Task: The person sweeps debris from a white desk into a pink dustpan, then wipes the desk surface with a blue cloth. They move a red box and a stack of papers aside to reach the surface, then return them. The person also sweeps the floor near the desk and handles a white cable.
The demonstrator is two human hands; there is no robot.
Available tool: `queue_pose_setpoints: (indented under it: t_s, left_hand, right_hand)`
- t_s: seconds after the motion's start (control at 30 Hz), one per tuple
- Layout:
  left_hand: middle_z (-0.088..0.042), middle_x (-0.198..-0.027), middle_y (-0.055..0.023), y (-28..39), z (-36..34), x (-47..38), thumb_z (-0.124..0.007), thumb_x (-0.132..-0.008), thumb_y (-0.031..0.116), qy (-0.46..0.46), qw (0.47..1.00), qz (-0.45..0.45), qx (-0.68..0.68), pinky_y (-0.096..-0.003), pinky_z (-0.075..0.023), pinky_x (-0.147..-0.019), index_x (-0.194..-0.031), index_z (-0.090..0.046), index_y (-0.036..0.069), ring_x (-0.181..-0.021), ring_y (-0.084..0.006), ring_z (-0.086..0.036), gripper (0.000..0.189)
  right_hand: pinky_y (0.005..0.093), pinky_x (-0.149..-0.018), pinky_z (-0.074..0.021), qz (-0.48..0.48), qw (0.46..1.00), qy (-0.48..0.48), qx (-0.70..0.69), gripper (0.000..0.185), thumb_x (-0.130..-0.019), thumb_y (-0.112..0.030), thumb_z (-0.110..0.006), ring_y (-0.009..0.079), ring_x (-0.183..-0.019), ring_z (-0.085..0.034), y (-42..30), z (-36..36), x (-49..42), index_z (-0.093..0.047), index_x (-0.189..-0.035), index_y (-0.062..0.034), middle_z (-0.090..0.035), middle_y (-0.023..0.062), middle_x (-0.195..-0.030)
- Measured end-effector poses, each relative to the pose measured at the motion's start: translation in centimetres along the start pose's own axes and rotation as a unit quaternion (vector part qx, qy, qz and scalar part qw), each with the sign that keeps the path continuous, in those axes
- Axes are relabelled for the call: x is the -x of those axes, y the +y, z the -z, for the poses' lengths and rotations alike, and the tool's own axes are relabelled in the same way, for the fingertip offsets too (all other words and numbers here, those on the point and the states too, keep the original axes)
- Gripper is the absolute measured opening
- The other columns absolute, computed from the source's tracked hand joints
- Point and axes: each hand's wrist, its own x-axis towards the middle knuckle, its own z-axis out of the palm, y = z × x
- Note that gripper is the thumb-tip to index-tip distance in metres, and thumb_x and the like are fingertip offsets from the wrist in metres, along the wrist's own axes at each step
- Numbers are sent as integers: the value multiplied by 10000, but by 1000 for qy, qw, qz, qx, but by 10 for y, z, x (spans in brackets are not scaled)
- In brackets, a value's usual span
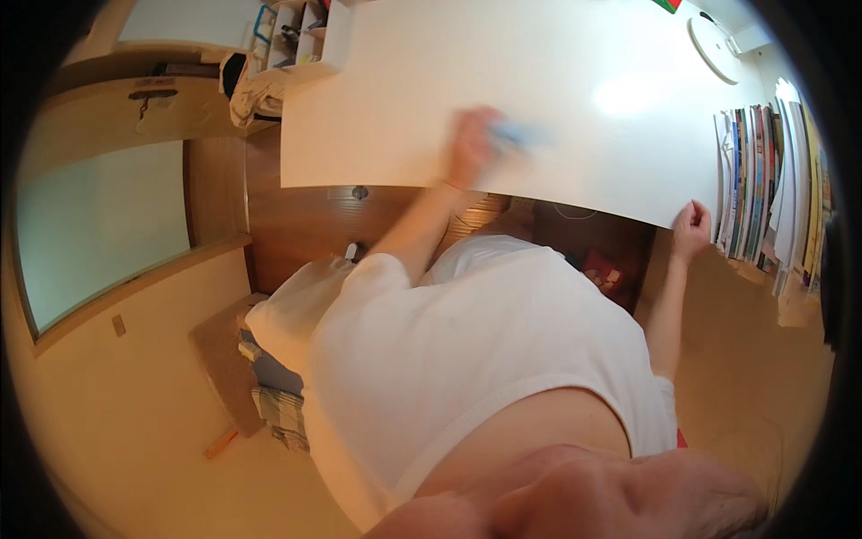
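Observation:
My left hand (471, 138) is over the white desktop (417, 74), near the middle of its front edge, and is blurred by motion. It grips a light-blue, cloth-like item (513, 135), which lies against the desk surface on the hand's right; the blur hides its exact shape. At the desk's front right corner, my right hand (693, 226) rests with its fingers curled in and nothing visible in it. Whether it presses on the edge or only hovers beside it, I cannot tell.
A white compartment organizer (330, 50) with small items stands at the back left. Upright books and papers (754, 182) line the right end. A round white lamp base (715, 50) sits at the far right. Below the desktop is a brown wooden drawer front (303, 215) with a knob.

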Motion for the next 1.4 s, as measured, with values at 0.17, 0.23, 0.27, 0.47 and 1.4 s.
queue_pose_setpoints:
  t_s: [0.17, 0.23, 0.27, 0.47, 1.4]
  left_hand:
    - [-578, -1076, -151, -156, 233, 15, -530, -726, -69, 353, 842, 223, -343, -394, -451, -873, -1103, -576, 14, -993, -304, -556, 388]
    - [-584, -1059, -178, -176, 234, 22, -567, -739, -9, 294, 799, 322, -414, -414, -452, -858, -1096, -570, -10, -986, -339, -552, 357]
    - [-589, -1045, -193, -172, 198, 15, -586, -760, 34, 237, 791, 347, -444, -423, -457, -838, -1099, -558, -28, -972, -363, -550, 346]
    - [-598, -1089, -196, 10, -22, 55, -414, -861, 8, -150, 981, -115, -48, -411, -400, -970, -1122, -585, 9, -1075, -364, -524, 312]
    - [-612, -834, -72, 162, -170, 82, -640, -610, -63, -582, 722, -352, 127, -357, -491, -785, -798, -660, 66, -905, -271, -557, 229]
  right_hand:
    - [228, -670, -462, -21, 997, -62, -45, 122, -871, -128, -635, 87, -729, -551, -22, 33, 104, -635, -926, -19, -603, 2, -807]
    - [226, -669, -457, -92, 983, -137, -78, 103, -864, -113, -639, 86, -730, -545, -17, 42, 151, -631, -914, -23, -595, -3, -802]
    - [226, -668, -455, -130, 971, -173, -99, 95, -860, -106, -642, 85, -731, -542, -18, 47, 171, -630, -910, -26, -593, -4, -800]
    - [218, -613, -437, -133, 952, -268, -63, 98, -871, -104, -619, 72, -673, -515, -41, 61, 203, -604, -897, -11, -587, 2, -761]
    - [280, -617, -484, -342, 936, -76, -24, 106, -825, -111, -637, 157, -663, -609, 18, 119, 343, -630, -857, -10, -633, 100, -730]
